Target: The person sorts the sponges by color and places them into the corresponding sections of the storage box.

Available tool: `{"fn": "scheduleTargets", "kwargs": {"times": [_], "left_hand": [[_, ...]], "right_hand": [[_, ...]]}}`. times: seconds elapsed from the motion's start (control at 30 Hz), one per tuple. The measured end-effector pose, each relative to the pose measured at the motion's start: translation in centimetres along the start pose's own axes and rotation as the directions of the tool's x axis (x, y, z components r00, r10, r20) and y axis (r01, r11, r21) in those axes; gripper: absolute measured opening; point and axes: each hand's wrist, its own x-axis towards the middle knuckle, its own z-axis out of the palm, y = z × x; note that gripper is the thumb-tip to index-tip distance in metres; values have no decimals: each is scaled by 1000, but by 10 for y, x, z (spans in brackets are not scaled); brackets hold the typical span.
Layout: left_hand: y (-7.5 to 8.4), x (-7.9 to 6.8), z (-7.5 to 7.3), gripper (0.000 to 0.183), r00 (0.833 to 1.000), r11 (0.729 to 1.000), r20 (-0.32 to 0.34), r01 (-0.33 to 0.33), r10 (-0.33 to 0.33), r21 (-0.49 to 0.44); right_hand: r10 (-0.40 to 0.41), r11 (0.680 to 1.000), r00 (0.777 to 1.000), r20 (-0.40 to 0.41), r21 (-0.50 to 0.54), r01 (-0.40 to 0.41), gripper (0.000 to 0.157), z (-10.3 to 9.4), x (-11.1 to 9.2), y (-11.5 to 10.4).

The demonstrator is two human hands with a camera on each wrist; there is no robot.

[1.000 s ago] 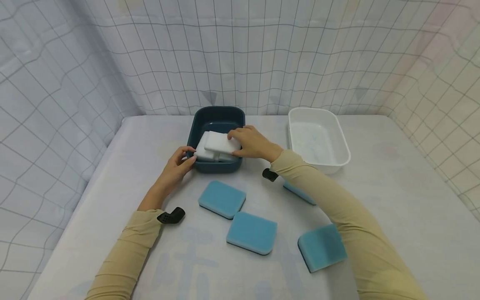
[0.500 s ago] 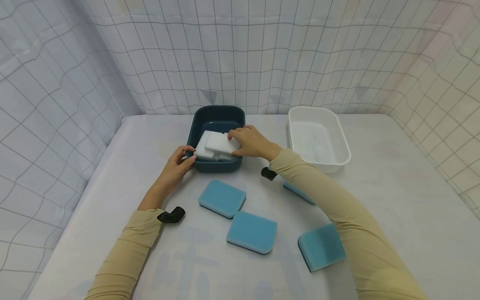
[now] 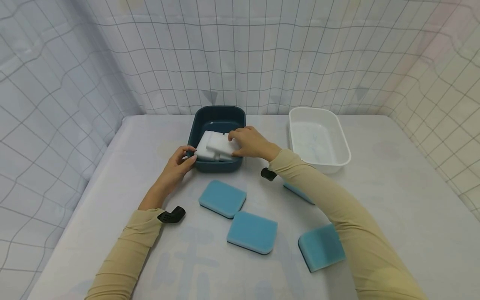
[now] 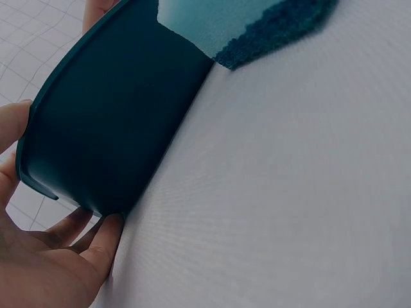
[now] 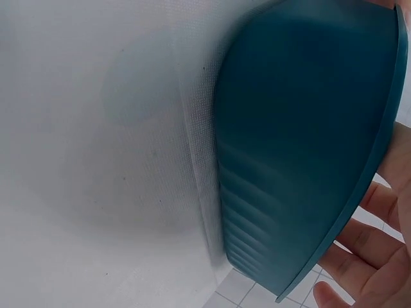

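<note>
Head view: left grip [image 3: 178, 165] holds the bin [image 3: 217, 167], right grip [image 3: 253, 143] (palm downward) pinches a white block [image 3: 220, 144].

Top white block [image 3: 221, 144] (its right end) behind the right hand [image 3: 253, 143].

In front of me, the white table [image 3: 393, 196] bears a dark tub [image 3: 218, 167] and, to its right, a white tub [image 3: 316, 143]; nearer me lie four blue sponges [image 3: 253, 231], two almost corner to corner.

Place: a curtained booth [image 3: 240, 66], I'd say; room type I can't tell.
Curtains [image 3: 45, 125]: grid-patterned, enclosing three sides.
Surface [image 3: 397, 200]: spread with white, faintly patterned cloth [image 3: 195, 258].
</note>
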Motion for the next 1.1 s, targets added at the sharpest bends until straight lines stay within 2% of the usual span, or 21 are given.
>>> {"fn": "scheduleTargets", "kwargs": {"times": [0.43, 0.7, 0.9, 1.1], "left_hand": [[5, 3, 3, 32, 1000, 1000, -6, 7, -7, -6], [6, 2, 4, 28, 1000, 1000, -4, 1, -1, -24], [6, 3, 4, 33, 1000, 1000, -1, -12, 12, -12], [5, -3, 2, 41, 1000, 999, -5, 2, -2, 32]], "right_hand": [[-24, 1000, 999, -36, -2, 23, 44, -3, -1, 3], [-31, 999, 998, -48, 24, 32, 46, -3, -1, 6], [-43, 997, 993, -106, 52, 49, 46, -2, -5, 6], [-79, 992, 979, -189, 81, 96, 43, 1, -10, 3]]}}
